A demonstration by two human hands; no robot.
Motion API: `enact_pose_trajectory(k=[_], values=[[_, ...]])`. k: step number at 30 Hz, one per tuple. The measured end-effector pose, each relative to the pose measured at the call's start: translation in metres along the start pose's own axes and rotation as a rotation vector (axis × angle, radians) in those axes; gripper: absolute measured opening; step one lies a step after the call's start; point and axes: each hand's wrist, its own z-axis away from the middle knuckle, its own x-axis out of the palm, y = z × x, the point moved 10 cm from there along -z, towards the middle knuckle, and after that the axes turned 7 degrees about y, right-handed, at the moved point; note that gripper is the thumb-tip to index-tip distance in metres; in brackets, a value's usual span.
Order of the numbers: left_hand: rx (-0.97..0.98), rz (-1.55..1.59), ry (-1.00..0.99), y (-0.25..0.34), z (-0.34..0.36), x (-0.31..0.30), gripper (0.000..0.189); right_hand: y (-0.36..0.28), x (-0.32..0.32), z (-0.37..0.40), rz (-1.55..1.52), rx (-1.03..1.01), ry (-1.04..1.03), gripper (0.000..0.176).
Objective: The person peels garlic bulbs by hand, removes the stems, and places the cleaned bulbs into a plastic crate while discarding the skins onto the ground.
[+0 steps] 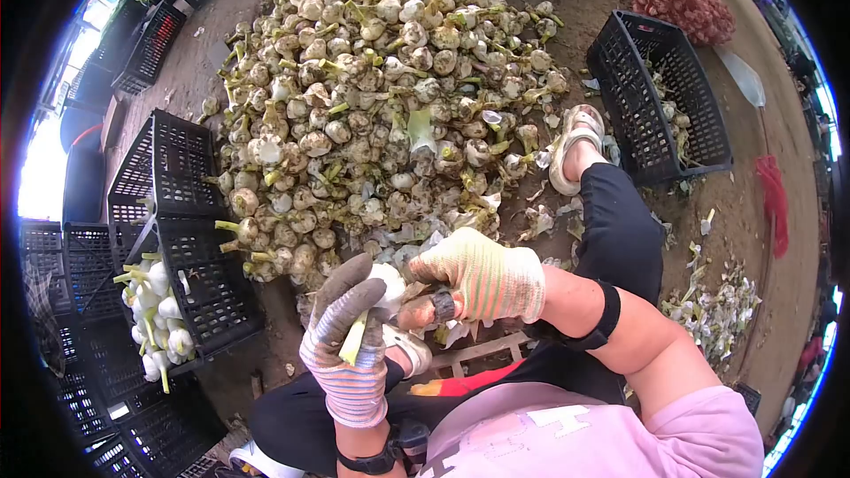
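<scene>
My left hand (345, 336), in a striped knit glove with dirty grey fingers, is closed around a white garlic bulb (388, 285). The bulb's cut green stem (352, 342) points down between the fingers. My right hand (478, 281), gloved too and with a dark band (443, 306) on its thumb, pinches at the bulb's right side. Loose, brownish outer skin (428, 290) seems to be between those fingertips, partly hidden by them. Just beyond both hands lies a large heap of soil-stained garlic bulbs (354, 97) with short stems.
A black crate (208, 292) at left holds clean white garlic (159, 314); more black crates (115, 372) stand around it. Another crate (620, 62) with some garlic stands at right, near a red net sack (682, 4). Peelings (717, 310) litter the ground. My sandalled foot (574, 146) borders the heap.
</scene>
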Motion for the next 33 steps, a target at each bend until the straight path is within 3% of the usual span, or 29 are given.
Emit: enact_pose_trajectory(k=[3,6,8,9,10,11,15,17,19,21,24,27,29,30,31,32,33], values=[[-0.067,0.052,0.008,-0.005,0.001,-0.002,0.028,-0.001,-0.003,0.000,0.028,-0.001,-0.005,0.016],[-0.139,0.132,0.005,-0.012,0.002,-0.003,0.029,-0.018,0.004,0.005,0.245,-0.076,-0.128,0.031],[-0.169,0.162,-0.005,-0.017,0.003,-0.003,0.032,-0.062,-0.001,0.014,0.251,-0.506,-0.026,0.016],[-0.247,0.434,0.022,-0.025,0.005,-0.002,0.026,-0.068,-0.001,0.016,0.250,-0.507,-0.028,0.016],[-0.323,0.707,0.048,-0.031,0.006,0.000,0.021,-0.056,-0.006,0.012,0.063,-0.240,-0.044,0.018],[-0.321,0.707,0.048,-0.032,0.005,0.000,0.021,-0.038,-0.006,0.013,-0.122,0.027,-0.058,0.020],[-0.353,0.883,0.113,-0.033,0.004,-0.004,0.023,-0.030,-0.014,0.003,-0.269,-0.039,0.062,0.027],[-0.268,0.668,0.096,-0.030,0.003,-0.008,0.022,-0.032,-0.008,0.011,-0.297,0.063,-0.013,0.028],[-0.265,0.633,0.103,-0.030,0.005,-0.007,0.013,-0.046,0.003,0.011,0.043,-0.101,-0.095,0.028],[-0.092,0.253,0.071,-0.017,0.003,-0.007,0.009,-0.035,0.004,0.010,0.054,-0.054,-0.116,0.030],[-0.102,0.262,0.071,-0.016,0.003,-0.005,0.006,-0.017,0.007,0.008,-0.155,0.038,-0.168,0.035],[-0.121,0.276,0.069,-0.018,0.003,-0.004,0.006,-0.010,0.009,0.005,0.003,-0.027,-0.199,0.039],[-0.121,0.281,0.066,-0.021,0.005,-0.006,0.006,-0.025,0.009,0.005,0.119,-0.201,-0.186,0.031],[-0.151,0.303,0.037,-0.028,0.007,-0.006,0.021,-0.031,0.010,0.007,0.119,-0.201,-0.187,0.031],[-0.180,0.324,0.009,-0.033,0.009,-0.005,0.037,-0.029,0.009,0.010,0.089,-0.071,-0.169,0.028],[-0.177,0.324,0.012,-0.034,0.009,-0.005,0.037,-0.025,0.008,0.013,0.059,0.057,-0.153,0.026],[-0.267,0.547,0.027,-0.040,0.010,-0.002,0.025,-0.026,0.008,0.012,0.061,0.054,-0.155,0.026]])
